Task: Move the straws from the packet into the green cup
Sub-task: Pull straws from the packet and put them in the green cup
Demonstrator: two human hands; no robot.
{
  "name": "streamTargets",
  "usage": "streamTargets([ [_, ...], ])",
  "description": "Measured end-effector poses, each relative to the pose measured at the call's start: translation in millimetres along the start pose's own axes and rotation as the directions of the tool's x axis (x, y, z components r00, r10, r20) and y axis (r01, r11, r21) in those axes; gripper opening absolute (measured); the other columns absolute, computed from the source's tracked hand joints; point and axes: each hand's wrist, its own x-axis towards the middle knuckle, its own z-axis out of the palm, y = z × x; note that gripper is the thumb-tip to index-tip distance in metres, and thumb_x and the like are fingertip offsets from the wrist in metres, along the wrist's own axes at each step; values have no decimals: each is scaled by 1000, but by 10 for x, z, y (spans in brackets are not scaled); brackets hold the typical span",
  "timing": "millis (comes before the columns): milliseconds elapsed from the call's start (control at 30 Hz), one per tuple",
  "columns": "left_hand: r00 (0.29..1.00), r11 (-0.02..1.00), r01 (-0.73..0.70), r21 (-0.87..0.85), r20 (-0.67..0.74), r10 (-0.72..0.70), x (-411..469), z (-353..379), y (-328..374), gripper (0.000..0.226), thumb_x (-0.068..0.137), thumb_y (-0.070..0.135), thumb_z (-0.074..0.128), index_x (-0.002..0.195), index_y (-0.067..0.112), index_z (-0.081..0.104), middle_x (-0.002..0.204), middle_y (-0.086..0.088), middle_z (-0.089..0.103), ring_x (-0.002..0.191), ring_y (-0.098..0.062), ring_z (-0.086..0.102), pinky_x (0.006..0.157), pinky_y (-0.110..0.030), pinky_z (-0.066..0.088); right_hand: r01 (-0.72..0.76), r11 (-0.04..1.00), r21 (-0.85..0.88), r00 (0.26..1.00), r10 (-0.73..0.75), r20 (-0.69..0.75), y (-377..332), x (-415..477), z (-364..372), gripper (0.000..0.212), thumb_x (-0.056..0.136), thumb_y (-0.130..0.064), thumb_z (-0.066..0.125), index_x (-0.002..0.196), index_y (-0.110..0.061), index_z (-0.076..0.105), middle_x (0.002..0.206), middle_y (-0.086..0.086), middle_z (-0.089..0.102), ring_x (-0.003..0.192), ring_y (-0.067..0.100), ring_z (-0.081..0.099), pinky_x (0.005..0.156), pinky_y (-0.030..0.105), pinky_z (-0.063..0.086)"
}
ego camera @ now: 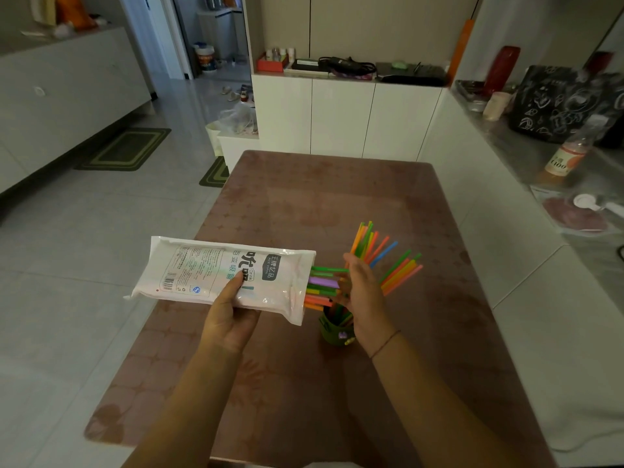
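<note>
Green cup (332, 334): sitting on the desk (304, 197), right under your right hand (366, 292).
Packet (216, 271): left hand (229, 319) fingers gripping it flat, straws (320, 288) poking rightward.
Right fingers (351, 263): reaching the tips, can't tell if pinching.

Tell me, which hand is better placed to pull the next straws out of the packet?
Probably the right hand: it is at the straw ends poking from the packet, just above the green cup. The left hand grips the packet.
</note>
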Motion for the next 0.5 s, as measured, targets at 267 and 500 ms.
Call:
streamTargets([
  [267, 1000, 1000, -6, 6, 8, 6, 14, -7, -5, 51, 86, 2, 58, 132, 21, 50, 122, -9, 66, 104, -24, 68, 76, -44, 59, 249, 922, -297, 963, -204, 175, -7, -75, -30, 13, 87, -16, 62, 98, -15, 68, 89, -2, 68, 83, 10, 65, 70, 17, 54],
  [500, 997, 992, -3, -123, -79, -6, 66, -86, 95, 50, 86, 3, 61, 132, 19, 50, 116, -9, 70, 104, -25, 69, 83, -45, 57, 222, 970, -96, 970, -210, 121, -244, 49, -251, 14, 85, -3, 61, 79, -14, 67, 59, 2, 60, 46, 4, 57, 45, 16, 47],
])
